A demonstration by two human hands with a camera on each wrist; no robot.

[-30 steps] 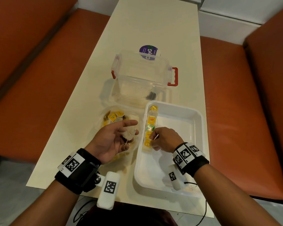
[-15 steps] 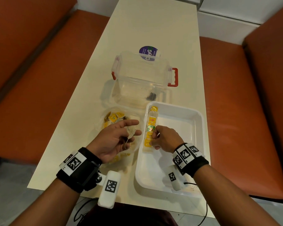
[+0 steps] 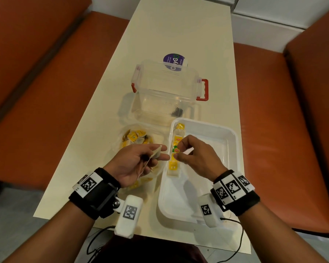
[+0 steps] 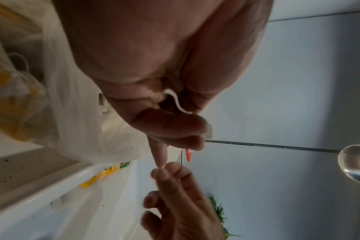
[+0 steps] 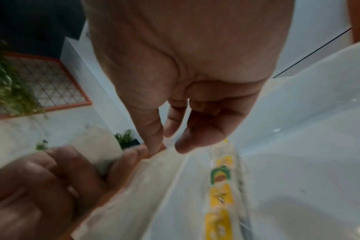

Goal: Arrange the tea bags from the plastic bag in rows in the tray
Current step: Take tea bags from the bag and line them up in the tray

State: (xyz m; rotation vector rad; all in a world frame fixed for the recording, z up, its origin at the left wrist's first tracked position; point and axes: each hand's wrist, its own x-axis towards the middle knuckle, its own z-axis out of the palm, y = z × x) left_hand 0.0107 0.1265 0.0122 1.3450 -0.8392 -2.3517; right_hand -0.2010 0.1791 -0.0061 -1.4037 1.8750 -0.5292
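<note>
your tea bag (image 3: 157, 153) is a small pale paper pouch with a thin white string (image 3: 144, 167) trailing down across your palm; it sits above the plastic bag (image 3: 141, 141), which lies on the table (image 3: 95, 130) just left of the tray and holds a heap of yellow-tagged bags. your left hand (image 3: 135, 162) is palm up, the thumb and first fingers (image 3: 162, 157) pinching the pouch at their tips, the other fingers loosely bent. in the white tray (image 3: 230, 149), one row of tea bags (image 3: 176, 150) with yellow and green labels runs along the left wall. your right hand (image 3: 198, 156) hovers over that row, just beside the left fingertips; its fingers are curled inward with thumb and forefinger nearly meeting. something pale shows by its fingers in the head view, but whether they grip anything cannot be told. behind the tray stands a clear lidded box (image 3: 165, 92) with red latches.
</note>
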